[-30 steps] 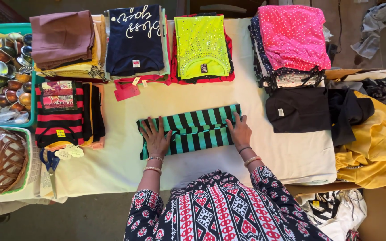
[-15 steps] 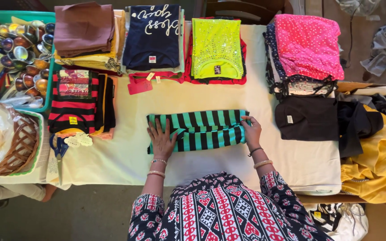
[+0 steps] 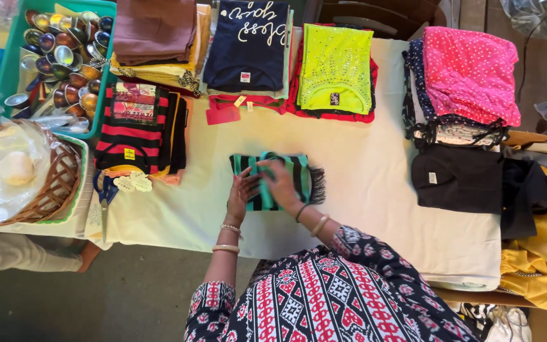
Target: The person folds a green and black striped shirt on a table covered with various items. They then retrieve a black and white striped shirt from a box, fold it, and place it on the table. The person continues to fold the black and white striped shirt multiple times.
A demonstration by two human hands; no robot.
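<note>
The green-and-black striped garment (image 3: 273, 180) lay folded into a compact packet on the pale-covered desk (image 3: 362, 209), directly under both hands, seemingly kept small so it would match the neat stacks beyond it. The left hand (image 3: 242, 193) rested on the packet's near left part, fingers loosely curled and pressing the cloth rather than gripping it. The right hand (image 3: 280, 183) lay across the middle, palm down, its fingers spread flat over the stripes; whether any fold was pinched beneath it could not be told. A dark fringe stuck out just to the right of that hand.

Beyond the hands sat a navy folded top (image 3: 248, 44) and a neon yellow top (image 3: 335, 66), each squared up on its own pile. Far to the right lay a pink dotted garment (image 3: 473, 69). To the left were a red-and-black striped pile (image 3: 134, 130), scissors (image 3: 104, 193) and a wicker basket (image 3: 58, 180).
</note>
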